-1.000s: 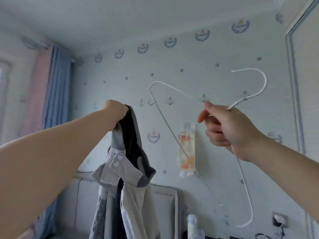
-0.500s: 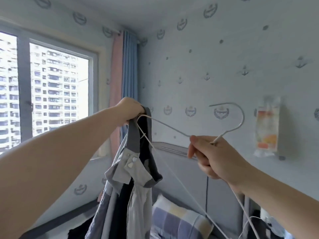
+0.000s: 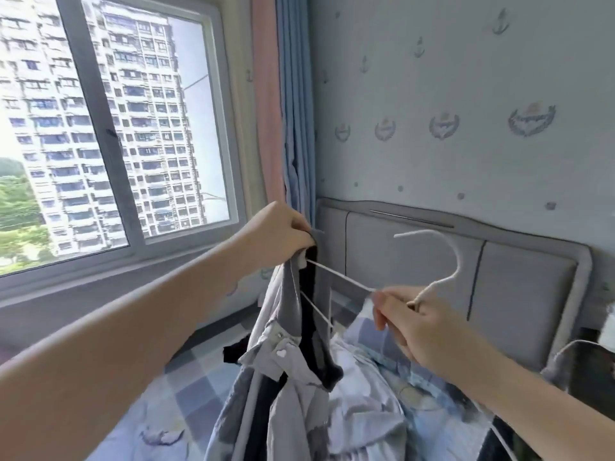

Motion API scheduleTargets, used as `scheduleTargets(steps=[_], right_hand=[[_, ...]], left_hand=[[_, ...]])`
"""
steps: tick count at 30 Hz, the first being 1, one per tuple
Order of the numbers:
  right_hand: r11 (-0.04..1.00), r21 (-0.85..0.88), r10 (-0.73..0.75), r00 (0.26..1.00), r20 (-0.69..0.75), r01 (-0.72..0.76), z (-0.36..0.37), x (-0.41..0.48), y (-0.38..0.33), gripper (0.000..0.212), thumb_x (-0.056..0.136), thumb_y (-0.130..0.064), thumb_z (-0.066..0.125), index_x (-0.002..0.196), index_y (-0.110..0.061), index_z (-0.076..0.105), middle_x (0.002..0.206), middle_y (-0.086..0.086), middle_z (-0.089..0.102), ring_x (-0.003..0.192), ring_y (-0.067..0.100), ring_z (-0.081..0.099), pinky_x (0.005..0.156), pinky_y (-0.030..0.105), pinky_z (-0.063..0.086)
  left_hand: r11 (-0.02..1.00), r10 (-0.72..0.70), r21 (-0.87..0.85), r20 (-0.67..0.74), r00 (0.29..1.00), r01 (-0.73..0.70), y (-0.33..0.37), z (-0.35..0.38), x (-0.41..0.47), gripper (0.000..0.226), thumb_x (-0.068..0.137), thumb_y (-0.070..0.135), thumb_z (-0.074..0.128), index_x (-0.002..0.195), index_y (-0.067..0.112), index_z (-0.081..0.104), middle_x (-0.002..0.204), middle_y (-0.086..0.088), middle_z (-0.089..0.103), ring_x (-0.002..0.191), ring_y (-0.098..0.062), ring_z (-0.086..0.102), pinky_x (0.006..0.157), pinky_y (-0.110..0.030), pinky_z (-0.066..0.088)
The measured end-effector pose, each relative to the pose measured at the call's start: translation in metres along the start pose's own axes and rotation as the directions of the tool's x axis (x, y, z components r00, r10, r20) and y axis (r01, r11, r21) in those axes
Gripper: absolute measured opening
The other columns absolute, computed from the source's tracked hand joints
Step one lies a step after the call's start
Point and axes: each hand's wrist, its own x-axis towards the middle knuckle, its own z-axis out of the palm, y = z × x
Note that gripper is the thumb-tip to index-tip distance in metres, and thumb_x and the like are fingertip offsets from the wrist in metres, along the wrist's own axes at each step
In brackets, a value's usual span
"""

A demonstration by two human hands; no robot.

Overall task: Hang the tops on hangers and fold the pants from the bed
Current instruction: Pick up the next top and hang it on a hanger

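My left hand (image 3: 278, 232) grips the top edge of a grey, white and black top (image 3: 293, 367) and holds it up over the bed; the garment hangs down to the bottom of the frame. My right hand (image 3: 416, 324) grips a white wire hanger (image 3: 446, 261) at the base of its hook, to the right of the top. The hanger's left arm runs into the garment's opening just under my left hand. The hook points up and left in front of the headboard.
A bed with a blue checked cover (image 3: 186, 387) and a pillow (image 3: 362, 331) lies below. A dark garment (image 3: 236, 352) rests on it behind the top. The grey padded headboard (image 3: 519, 294) stands at right, a window (image 3: 109, 128) and curtains (image 3: 286, 104) at left.
The view has swung left and down, so the bed and window now show. The hanger's left arm has gone further into the top held by my left hand.
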Motion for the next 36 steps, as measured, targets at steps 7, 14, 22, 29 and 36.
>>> scheduleTargets(steps=[7,14,22,29,36], right_hand=[[0.977,0.059,0.209,0.973,-0.094,-0.204,0.115,-0.006,0.099,0.043,0.103,-0.021,0.051,0.06,-0.022,0.051,0.051,-0.006,0.044,0.051,0.013,0.039,0.052,0.028,0.03],[0.964,0.204,0.204,0.966,-0.157,-0.17,0.131,-0.042,0.136,0.03,0.095,-0.032,0.053,0.071,-0.014,0.059,0.051,-0.018,0.043,0.048,0.001,0.039,0.05,0.013,0.031],[0.965,0.153,0.211,0.977,0.045,-0.215,0.099,-0.062,0.127,0.036,0.098,-0.029,0.056,0.07,-0.007,0.058,0.049,-0.009,0.04,0.043,0.005,0.034,0.045,0.019,0.025],[0.97,-0.033,0.242,0.97,0.017,-0.242,0.07,-0.073,0.13,0.02,0.091,-0.044,0.069,0.083,-0.027,0.076,0.053,-0.004,0.05,0.047,0.012,0.04,0.05,0.022,0.034],[0.907,-0.154,0.387,0.92,-0.07,-0.393,0.046,-0.113,0.161,0.032,0.091,-0.051,0.055,0.075,-0.028,0.071,0.054,0.007,0.038,0.052,0.017,0.033,0.053,0.022,0.029]], left_hand=[[0.977,-0.027,-0.202,0.171,0.985,0.062,-0.074,0.087,-0.056,0.024,0.081,0.011,0.063,0.061,0.023,0.072,0.049,0.012,0.057,0.049,-0.002,0.05,0.052,-0.016,0.042],[0.862,-0.032,-0.456,0.385,0.923,0.22,-0.131,0.146,-0.118,0.005,0.089,0.018,0.066,0.087,0.019,0.07,0.077,-0.008,0.073,0.067,-0.03,0.066,0.067,-0.044,0.056],[0.816,0.536,0.154,0.16,0.829,-0.558,-0.177,0.144,-0.109,0.036,0.092,0.049,0.054,0.111,0.023,0.071,0.129,0.0,0.058,0.132,-0.027,0.045,0.117,-0.054,0.025],[0.877,0.476,-0.04,0.217,0.852,-0.48,-0.183,0.165,-0.12,0.022,0.096,0.04,0.048,0.106,0.027,0.064,0.087,0.015,0.067,0.074,-0.008,0.061,0.058,-0.033,0.055],[0.941,0.305,-0.223,0.224,0.926,-0.256,-0.194,0.184,-0.144,0.012,0.092,0.026,0.063,0.098,0.031,0.072,0.083,0.02,0.069,0.081,0.0,0.063,0.07,-0.027,0.054]])
